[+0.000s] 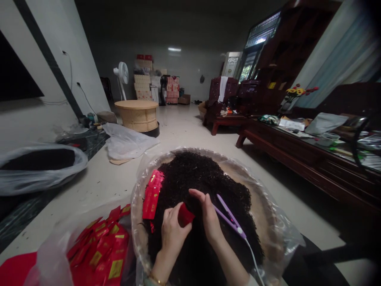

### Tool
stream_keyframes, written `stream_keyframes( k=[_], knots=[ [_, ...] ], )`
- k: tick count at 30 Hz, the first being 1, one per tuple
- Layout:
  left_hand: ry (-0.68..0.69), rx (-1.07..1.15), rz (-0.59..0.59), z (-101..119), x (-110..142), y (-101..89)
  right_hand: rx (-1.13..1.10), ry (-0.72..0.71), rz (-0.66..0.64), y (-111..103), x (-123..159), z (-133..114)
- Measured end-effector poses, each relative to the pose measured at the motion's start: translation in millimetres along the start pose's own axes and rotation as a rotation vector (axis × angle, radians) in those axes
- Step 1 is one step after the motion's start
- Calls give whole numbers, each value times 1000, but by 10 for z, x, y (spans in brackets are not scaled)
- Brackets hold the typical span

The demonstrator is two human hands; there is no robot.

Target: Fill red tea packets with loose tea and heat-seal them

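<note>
**Item: one red packet in hand, large tea heap, packet pile at near left**

Left hand [172, 238]: fingers closed on a red packet [185, 214]. Right hand [208, 216]: fingers partly curled, apparently holding a lilac clamp [230, 218] with a white cord [254, 258]. Below both: a broad heap of black tea leaves [193, 174], much of it left, on a woven tray [262, 210]. Far left on the heap: a few red packets [151, 198]. Near left: many more in a clear bag [53, 254]; their contents cannot be told.

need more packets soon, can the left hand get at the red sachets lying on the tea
Probably yes: the red sachets lie on the tea leaves just beyond the left hand, with nothing between them. It's holding a red sachet, though, so it would likely need to let go first.
</note>
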State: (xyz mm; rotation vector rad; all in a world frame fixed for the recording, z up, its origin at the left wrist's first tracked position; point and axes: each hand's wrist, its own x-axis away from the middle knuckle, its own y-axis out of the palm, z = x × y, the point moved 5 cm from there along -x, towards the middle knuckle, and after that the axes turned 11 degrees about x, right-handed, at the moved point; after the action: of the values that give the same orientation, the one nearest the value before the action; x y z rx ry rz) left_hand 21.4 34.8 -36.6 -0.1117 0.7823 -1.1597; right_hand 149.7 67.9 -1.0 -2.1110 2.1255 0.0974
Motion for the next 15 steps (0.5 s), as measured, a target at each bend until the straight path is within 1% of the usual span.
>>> stream_keyframes(
  k=[3, 5, 7, 9, 11, 15],
  knots=[
    [20, -17, 32, -1, 12, 13, 247, -64, -193, 62, 60, -22],
    [61, -16, 58, 5, 25, 25, 431, -82, -291, 93, 104, -44],
    [113, -8, 80, 10, 40, 34, 561, -84, -350, 110, 144, -64],
    [148, 0, 78, 7, 50, 45, 624, -105, -388, 129, 177, -81],
    [164, 3, 71, 1, 56, 51, 630, -151, -375, 135, 194, -96],
    [127, 5, 92, -25, 56, 39, 608, -232, -180, 75, 193, -96]
  ],
)
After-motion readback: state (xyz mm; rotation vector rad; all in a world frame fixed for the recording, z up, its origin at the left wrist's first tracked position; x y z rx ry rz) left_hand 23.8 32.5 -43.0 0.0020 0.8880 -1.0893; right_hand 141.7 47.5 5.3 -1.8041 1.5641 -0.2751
